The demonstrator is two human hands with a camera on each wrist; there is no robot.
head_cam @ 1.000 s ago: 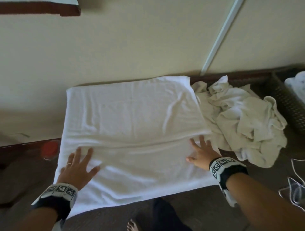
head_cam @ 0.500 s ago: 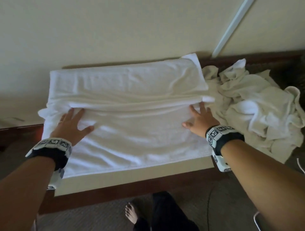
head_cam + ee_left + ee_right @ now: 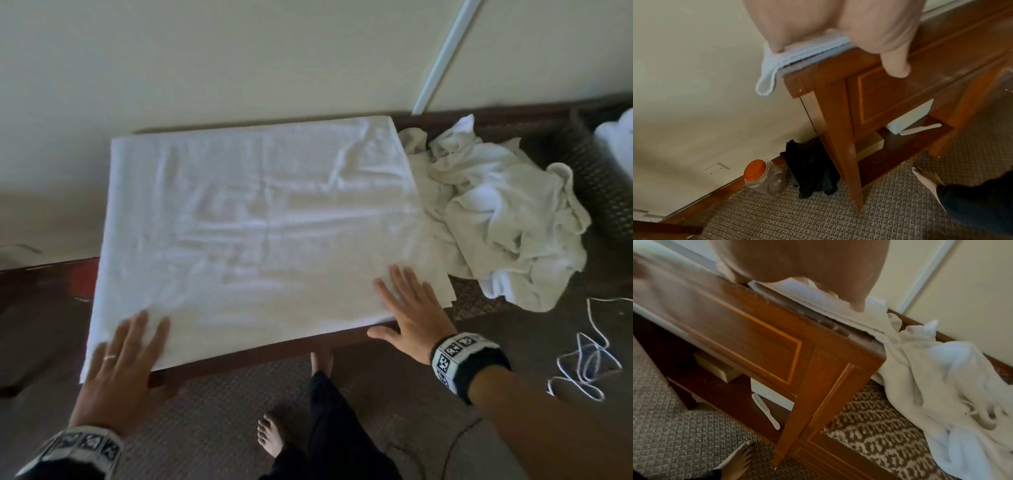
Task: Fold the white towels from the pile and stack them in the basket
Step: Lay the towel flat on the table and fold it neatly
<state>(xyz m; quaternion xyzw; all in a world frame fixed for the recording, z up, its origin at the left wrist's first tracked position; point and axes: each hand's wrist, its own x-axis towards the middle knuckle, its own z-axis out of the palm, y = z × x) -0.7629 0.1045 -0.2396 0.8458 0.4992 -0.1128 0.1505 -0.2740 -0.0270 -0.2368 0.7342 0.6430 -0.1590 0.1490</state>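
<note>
Flat palms on a half-folded towel

Both the left hand [image 3: 118,373] and right hand [image 3: 412,310] lie outspread, gripping nothing, on the white towel [image 3: 253,219] covering the tabletop [image 3: 260,353]. Beyond the right hand the unfolded pile [image 3: 507,219] waits; further right, the basket [image 3: 596,181] seems partly filled.

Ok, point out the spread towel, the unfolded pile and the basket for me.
spread towel [image 3: 260,219], head view, middle of its flat top surface.
unfolded pile [image 3: 507,219], head view, centre of the crumpled heap on the right.
basket [image 3: 603,185], head view, its dark woven side wall.
</note>
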